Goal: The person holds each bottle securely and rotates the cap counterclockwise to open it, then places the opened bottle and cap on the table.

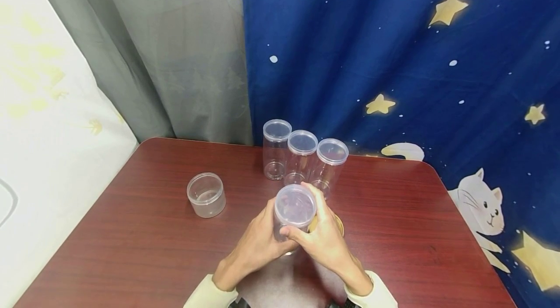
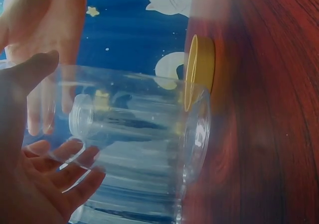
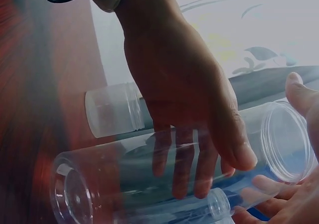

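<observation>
A tall clear plastic jar (image 1: 295, 207) with a translucent round top stands upright between both hands, close over the table's near middle. My left hand (image 1: 257, 241) grips its side, with thumb and fingers spread round the body in the left wrist view. My right hand (image 1: 327, 241) holds the upper part from the other side, its thumb across the near face just below the rim. Behind the right hand, partly hidden, is a gold ring-like lid (image 1: 340, 225); the left wrist view shows this gold lid (image 2: 205, 67) beyond the jar's base.
Three similar tall clear jars, a left one (image 1: 275, 152), a middle one (image 1: 301, 160) and a right one (image 1: 331, 157), stand in a row at the table's back. A short clear tub (image 1: 207, 201) sits to the left. Curtains (image 1: 306, 45) hang behind the dark red table (image 1: 144, 230).
</observation>
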Motion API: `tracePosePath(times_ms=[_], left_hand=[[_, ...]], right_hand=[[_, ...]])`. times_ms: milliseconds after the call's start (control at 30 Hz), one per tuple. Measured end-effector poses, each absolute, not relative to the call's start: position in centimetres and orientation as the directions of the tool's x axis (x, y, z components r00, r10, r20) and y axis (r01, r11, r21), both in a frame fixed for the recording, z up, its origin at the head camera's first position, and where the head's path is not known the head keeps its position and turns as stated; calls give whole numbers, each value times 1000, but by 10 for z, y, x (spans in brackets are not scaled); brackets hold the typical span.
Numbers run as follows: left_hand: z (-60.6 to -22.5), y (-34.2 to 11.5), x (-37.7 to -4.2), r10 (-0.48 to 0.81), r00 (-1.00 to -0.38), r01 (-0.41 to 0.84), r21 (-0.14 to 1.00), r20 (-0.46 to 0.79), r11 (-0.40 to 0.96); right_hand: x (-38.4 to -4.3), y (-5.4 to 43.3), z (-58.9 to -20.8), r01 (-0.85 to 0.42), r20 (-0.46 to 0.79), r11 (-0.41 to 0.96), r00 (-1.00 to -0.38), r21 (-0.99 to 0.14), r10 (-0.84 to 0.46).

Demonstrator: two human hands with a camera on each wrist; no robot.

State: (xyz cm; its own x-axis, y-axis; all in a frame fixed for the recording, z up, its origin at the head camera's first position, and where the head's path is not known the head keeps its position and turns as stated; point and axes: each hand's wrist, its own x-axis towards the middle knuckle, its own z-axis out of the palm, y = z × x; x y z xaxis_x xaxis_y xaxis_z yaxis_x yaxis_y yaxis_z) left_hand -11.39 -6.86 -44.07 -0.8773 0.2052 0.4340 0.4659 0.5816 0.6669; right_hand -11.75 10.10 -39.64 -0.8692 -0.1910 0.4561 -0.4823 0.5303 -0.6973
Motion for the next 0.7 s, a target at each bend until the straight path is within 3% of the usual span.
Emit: tracePosePath(times_ms=[500,700], left_hand=[[-436,-84,-117,379,-855,494,777,354,389],[-433,-89,-117,421,-853,475,792,309,383]], right_hand=[[-120,110,-392,-522,409,391,-847,-758,-340],[-121,112,-389,-538,401,361,-829,-762,-389]])
